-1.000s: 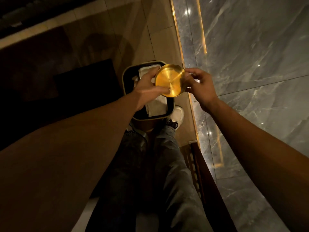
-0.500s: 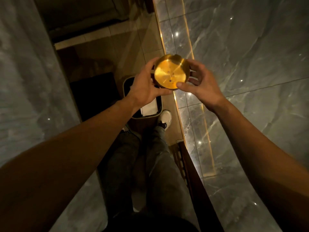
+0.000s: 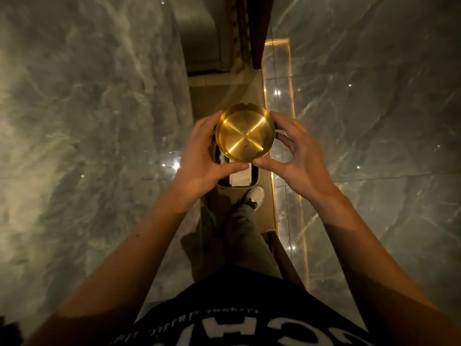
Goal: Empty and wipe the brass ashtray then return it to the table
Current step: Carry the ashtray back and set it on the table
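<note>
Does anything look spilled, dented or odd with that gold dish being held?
Nothing stands out. The brass ashtray is held level between the left hand and right hand, above the bin. Its bowl looks empty, with perhaps a tiny speck.

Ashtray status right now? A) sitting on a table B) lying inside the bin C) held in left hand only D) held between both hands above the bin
D: the brass ashtray is cupped by the left hand and the right hand, its open side towards the camera, with the bin on the floor directly below it.
</note>
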Demonstrator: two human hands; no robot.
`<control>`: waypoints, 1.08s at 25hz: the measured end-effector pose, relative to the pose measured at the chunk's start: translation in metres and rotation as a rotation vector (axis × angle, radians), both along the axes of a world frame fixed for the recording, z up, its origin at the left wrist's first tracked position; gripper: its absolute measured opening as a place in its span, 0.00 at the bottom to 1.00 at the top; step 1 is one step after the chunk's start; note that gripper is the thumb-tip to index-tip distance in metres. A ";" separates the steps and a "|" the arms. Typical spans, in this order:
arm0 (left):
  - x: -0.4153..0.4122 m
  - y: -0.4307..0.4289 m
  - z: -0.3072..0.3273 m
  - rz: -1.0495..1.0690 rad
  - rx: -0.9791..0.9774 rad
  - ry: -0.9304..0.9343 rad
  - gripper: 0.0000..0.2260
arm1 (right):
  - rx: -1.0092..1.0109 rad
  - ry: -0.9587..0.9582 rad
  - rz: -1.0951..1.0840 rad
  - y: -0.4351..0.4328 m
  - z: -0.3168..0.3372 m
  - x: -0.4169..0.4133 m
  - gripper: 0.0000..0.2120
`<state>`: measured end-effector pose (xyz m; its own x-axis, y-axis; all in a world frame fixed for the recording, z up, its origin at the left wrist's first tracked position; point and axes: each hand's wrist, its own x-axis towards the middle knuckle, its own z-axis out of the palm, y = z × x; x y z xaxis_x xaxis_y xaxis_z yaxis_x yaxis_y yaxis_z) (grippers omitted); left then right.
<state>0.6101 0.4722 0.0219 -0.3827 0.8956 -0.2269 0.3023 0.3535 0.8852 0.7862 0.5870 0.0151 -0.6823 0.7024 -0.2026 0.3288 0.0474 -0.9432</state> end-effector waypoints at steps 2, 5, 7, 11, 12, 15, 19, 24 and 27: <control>-0.018 -0.025 0.011 0.051 0.009 0.018 0.44 | -0.022 0.025 0.030 -0.019 0.010 -0.023 0.41; -0.045 -0.065 0.024 0.113 0.027 0.021 0.43 | 0.019 0.020 0.106 -0.047 0.021 -0.058 0.41; -0.064 -0.091 0.029 0.170 0.073 0.000 0.42 | 0.062 -0.005 0.142 -0.068 0.027 -0.082 0.40; -0.114 -0.149 0.038 0.193 0.108 0.030 0.41 | 0.051 -0.038 0.136 -0.123 0.045 -0.136 0.41; -0.130 -0.163 0.039 0.197 0.118 0.024 0.42 | 0.055 -0.022 0.127 -0.138 0.050 -0.149 0.40; -0.178 -0.208 0.049 0.180 0.140 0.038 0.43 | 0.097 0.019 0.103 -0.190 0.060 -0.190 0.38; -0.226 -0.260 0.065 0.154 0.138 0.057 0.43 | 0.133 0.036 0.059 -0.246 0.075 -0.235 0.37; -0.244 -0.306 0.075 0.192 0.128 0.096 0.44 | 0.219 0.016 0.088 -0.284 0.085 -0.261 0.39; -0.247 -0.331 0.087 0.236 0.137 0.159 0.43 | 0.263 0.051 0.174 -0.302 0.091 -0.270 0.39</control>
